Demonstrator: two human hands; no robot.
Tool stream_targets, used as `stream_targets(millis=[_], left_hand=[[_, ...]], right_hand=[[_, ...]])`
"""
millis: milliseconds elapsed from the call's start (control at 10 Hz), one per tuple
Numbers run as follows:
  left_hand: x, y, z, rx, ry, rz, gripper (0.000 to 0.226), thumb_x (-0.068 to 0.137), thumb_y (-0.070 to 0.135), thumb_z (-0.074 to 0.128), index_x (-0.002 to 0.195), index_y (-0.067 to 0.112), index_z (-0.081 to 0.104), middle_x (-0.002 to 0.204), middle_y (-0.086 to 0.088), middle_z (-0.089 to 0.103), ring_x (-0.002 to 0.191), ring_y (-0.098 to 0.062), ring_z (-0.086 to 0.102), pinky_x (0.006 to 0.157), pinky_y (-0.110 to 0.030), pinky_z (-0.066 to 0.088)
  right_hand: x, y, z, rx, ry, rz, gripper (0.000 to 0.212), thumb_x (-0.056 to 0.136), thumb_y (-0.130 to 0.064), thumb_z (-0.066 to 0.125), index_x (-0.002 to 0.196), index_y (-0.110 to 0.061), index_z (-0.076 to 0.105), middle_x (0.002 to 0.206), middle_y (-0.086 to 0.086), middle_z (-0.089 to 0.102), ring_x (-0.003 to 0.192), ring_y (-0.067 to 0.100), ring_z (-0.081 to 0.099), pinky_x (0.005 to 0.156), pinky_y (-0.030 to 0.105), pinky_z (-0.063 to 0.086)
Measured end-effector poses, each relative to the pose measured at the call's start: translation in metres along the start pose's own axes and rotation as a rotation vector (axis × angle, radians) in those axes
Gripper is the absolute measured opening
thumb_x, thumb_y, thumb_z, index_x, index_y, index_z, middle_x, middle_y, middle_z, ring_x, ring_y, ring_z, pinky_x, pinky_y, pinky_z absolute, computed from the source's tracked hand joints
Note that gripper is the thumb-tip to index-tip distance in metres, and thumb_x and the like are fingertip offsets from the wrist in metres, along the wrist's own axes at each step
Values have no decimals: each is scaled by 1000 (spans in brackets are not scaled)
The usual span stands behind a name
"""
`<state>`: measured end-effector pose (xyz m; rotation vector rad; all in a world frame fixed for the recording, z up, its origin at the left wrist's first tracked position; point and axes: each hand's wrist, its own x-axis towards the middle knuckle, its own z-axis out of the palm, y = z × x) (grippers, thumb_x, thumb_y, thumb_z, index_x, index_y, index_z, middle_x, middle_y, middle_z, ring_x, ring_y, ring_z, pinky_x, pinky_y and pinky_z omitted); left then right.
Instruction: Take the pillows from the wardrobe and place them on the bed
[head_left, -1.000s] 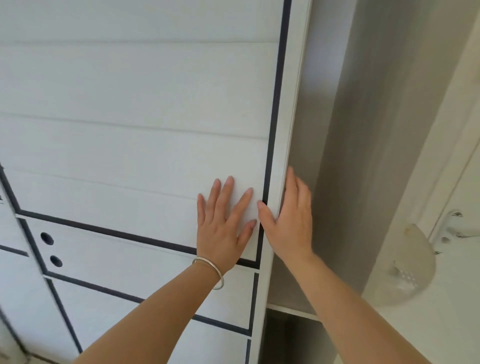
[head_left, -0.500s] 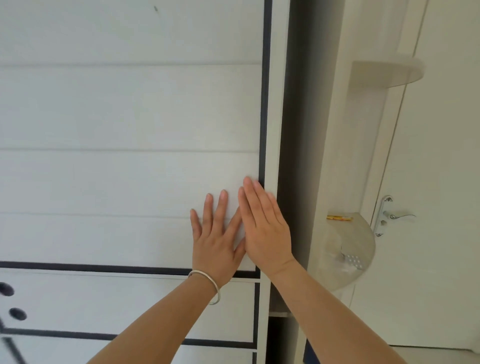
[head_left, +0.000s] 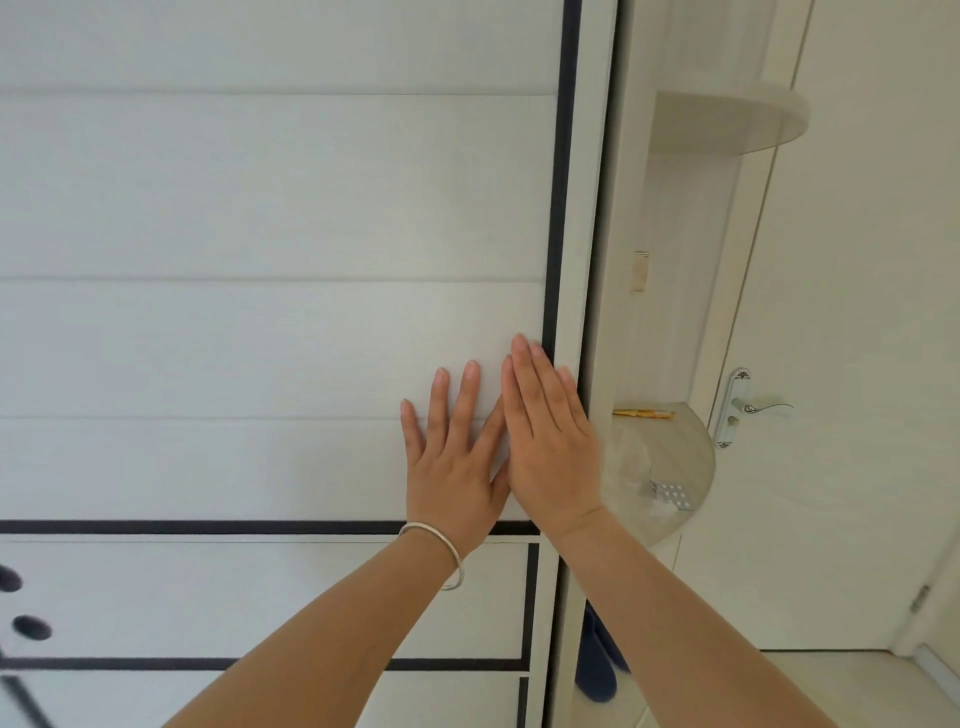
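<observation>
A white sliding wardrobe door (head_left: 270, 338) with black trim fills the left of the view, and its right edge meets the wardrobe's side panel (head_left: 605, 208). Both palms lie flat on the door near that edge. My left hand (head_left: 452, 457), a silver bangle on its wrist, has its fingers spread. My right hand (head_left: 550, 441) presses beside it, fingers together, partly over the left thumb. Neither hand holds anything. No pillows and no bed are in view; the wardrobe's inside is hidden.
Rounded corner shelves (head_left: 727, 119) stick out to the right of the wardrobe; the lower shelf (head_left: 670, 467) carries a yellow packet (head_left: 643, 413) and a pill blister (head_left: 672, 494). A white room door with a lever handle (head_left: 748, 408) stands further right. A dark blue object (head_left: 597, 670) sits on the floor.
The door has slid right until the dark gap into the wardrobe is gone. My right hand went from gripping the door's edge to lying flat on its face.
</observation>
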<state>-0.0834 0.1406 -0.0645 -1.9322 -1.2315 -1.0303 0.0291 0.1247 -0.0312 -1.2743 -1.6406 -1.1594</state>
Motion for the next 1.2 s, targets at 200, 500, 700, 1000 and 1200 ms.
stream_targets(millis=[200, 500, 700, 1000, 1200], left_hand=[[3, 8, 2, -10, 12, 1, 76, 87, 47, 36, 149, 31, -6, 156, 0, -27, 144, -26, -21, 113, -55, -9], [0, 6, -1, -22, -14, 29, 69, 89, 50, 36, 150, 31, 9, 157, 2, -24, 145, -28, -18, 114, -57, -7], [-2, -3, -4, -25, -3, 82, 62, 91, 40, 41, 147, 30, 16, 158, 5, -21, 146, -27, -14, 116, -53, -4], [-10, -6, -14, -103, -30, 112, 70, 92, 32, 43, 151, 27, 6, 158, -2, 8, 148, -26, -4, 118, -52, 6], [-62, -22, -28, -297, 0, 118, 54, 86, 29, 52, 137, 20, 39, 146, -5, 34, 138, -25, 32, 113, -48, 26]], right_hand=[[-1, 6, -3, -55, -32, -6, 47, 101, -15, 9, 142, 1, 24, 153, 12, 26, 144, 27, 20, 116, 37, 7], [-5, 9, -3, -64, -29, -21, 46, 99, -14, 20, 143, 0, 23, 154, 12, 24, 144, 26, 17, 117, 37, 8], [-7, 4, -5, -19, -29, 17, 46, 98, -21, 29, 142, -4, 33, 149, 9, 31, 138, 23, 32, 115, 39, 19], [-13, -2, -16, 60, -88, 15, 55, 88, -20, 50, 141, -14, 37, 151, 10, 29, 141, 24, 23, 116, 45, 14], [-74, 2, -56, 301, -47, 85, 39, 80, -13, 48, 119, -18, 53, 128, 6, 59, 127, 22, 43, 114, 40, 22]])
